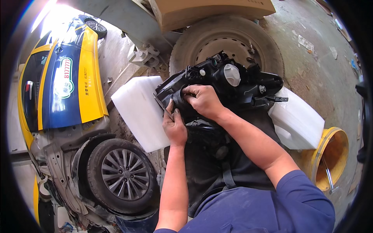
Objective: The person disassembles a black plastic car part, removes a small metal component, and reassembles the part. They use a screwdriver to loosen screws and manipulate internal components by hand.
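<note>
A black car headlight unit [211, 83] lies with its back side up in front of my body. On it are a pale grey round cap [232, 75] and a small white knob [202, 72]. My right hand [203, 100] is closed, its fingertips pinching the edge of a curved black cover [178, 101] at the unit's left end. Just below, my left hand [174, 126] has thumb and forefinger raised against the same end. Between its fingers runs a thin flat grey strip [161, 105]; its lower end is hidden by the hand.
White foam blocks [140, 112] [297, 118] flank the headlight. Behind it lies a wheel [227, 42] beneath a cardboard box [213, 13]. A yellow bucket [328, 155] with a metal tool [327, 174] stands right. Left is a partly stripped blue-and-yellow car [66, 89].
</note>
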The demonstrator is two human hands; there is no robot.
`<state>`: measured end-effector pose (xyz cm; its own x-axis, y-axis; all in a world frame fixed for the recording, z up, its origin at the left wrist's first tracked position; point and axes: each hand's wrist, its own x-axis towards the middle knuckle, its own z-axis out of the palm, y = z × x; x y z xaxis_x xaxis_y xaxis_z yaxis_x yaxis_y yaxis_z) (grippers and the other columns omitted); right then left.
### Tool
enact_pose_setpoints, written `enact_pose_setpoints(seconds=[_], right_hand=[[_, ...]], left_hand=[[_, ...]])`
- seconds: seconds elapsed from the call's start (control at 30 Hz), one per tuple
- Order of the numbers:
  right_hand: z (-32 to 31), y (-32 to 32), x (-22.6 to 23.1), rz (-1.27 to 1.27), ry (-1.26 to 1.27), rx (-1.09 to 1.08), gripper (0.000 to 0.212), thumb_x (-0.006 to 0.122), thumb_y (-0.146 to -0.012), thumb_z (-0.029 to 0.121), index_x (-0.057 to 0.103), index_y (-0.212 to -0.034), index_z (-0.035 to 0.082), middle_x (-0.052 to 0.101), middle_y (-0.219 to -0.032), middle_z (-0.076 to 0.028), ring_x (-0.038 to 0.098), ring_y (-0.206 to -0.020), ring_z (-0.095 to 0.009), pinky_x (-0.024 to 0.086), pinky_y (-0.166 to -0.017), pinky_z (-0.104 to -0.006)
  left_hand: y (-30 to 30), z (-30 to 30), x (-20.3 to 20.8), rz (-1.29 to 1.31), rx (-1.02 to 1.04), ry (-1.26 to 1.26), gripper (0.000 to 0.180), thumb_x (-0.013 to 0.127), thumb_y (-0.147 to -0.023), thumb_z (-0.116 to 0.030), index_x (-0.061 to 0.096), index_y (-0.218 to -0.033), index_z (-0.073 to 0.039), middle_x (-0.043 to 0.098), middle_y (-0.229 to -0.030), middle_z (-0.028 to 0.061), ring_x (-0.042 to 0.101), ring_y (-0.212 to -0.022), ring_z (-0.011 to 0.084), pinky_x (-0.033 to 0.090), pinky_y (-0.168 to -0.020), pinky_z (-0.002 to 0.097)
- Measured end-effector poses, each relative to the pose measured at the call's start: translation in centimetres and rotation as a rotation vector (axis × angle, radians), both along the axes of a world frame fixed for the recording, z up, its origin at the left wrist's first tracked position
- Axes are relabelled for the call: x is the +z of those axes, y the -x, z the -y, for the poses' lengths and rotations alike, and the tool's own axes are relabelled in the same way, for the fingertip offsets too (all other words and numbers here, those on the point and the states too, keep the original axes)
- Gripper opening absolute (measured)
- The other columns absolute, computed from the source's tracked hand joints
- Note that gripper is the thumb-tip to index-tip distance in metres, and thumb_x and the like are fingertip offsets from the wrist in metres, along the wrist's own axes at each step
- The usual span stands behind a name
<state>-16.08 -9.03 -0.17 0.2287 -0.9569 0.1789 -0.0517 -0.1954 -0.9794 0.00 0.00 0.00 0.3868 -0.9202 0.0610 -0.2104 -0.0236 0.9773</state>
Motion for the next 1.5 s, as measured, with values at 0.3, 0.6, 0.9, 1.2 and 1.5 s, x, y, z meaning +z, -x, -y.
enact_pose_setpoints(seconds=[0.3, 0.6, 0.9, 1.2, 1.5], right_hand=[[0.7, 1.0, 0.1, -0.327, 0.378, -0.082, 0.019, 0.086, -0.094, 0.022, 0.085, -0.109, 0.01, 0.081, -0.097, -0.013, 0.08, -0.088, -0.037, 0.065, -0.079, -0.0471], [0.3, 0.5, 0.6, -0.478, 0.428, -0.185, 0.011, 0.077, -0.092, 0.014, 0.072, -0.092, 0.004, 0.076, -0.091, -0.017, 0.078, -0.076, -0.04, 0.064, -0.068, -0.0491], [0.0, 1.9, 0.8, -0.563, 0.321, -0.098, 0.011, 0.072, -0.096, 0.015, 0.069, -0.095, 0.005, 0.078, -0.085, -0.021, 0.08, -0.081, -0.041, 0.064, -0.07, -0.0512], [0.6, 6.7, 1.5, -0.128, 0.085, 0.184, 0.019, 0.073, -0.093, 0.004, 0.075, -0.111, 0.0, 0.078, -0.093, -0.016, 0.078, -0.089, -0.026, 0.061, -0.082, -0.0387], [-1.5, 6.0, 0.1, 0.077, -0.048, 0.172, 0.023, 0.075, -0.102, 0.0, 0.08, -0.124, 0.0, 0.085, -0.109, -0.012, 0.077, -0.099, -0.014, 0.062, -0.094, -0.0334]], left_hand=[[0.1, 0.2, 0.1, 0.064, 0.014, -0.012, 0.042, 0.06, -0.117, -0.002, 0.064, -0.159, 0.002, 0.053, -0.079, -0.0117, 0.04, -0.064, -0.0001, 0.031, -0.058, 0.0217], [0.4, 0.2, 0.6, 0.11, 0.02, -0.023, 0.042, 0.06, -0.117, -0.003, 0.064, -0.158, 0.003, 0.058, -0.081, -0.0093, 0.043, -0.064, 0.001, 0.035, -0.059, 0.0224], [0.0, 0.4, 0.3, 0.069, 0.01, -0.008, 0.041, 0.059, -0.117, -0.002, 0.064, -0.158, 0.002, 0.056, -0.081, -0.0106, 0.04, -0.064, -0.0007, 0.03, -0.057, 0.0223], [0.1, 0.7, 1.0, -0.032, 0.006, -0.024, 0.037, 0.064, -0.117, -0.004, 0.068, -0.153, 0.003, 0.061, -0.083, -0.0073, 0.045, -0.064, 0.0004, 0.033, -0.056, 0.0214], [5.3, -0.7, 4.9, 0.163, -0.312, -0.031, 0.04, 0.077, -0.111, -0.011, 0.074, -0.15, -0.004, 0.077, -0.094, 0.0036, 0.072, -0.08, 0.0124, 0.058, -0.08, 0.0286]])
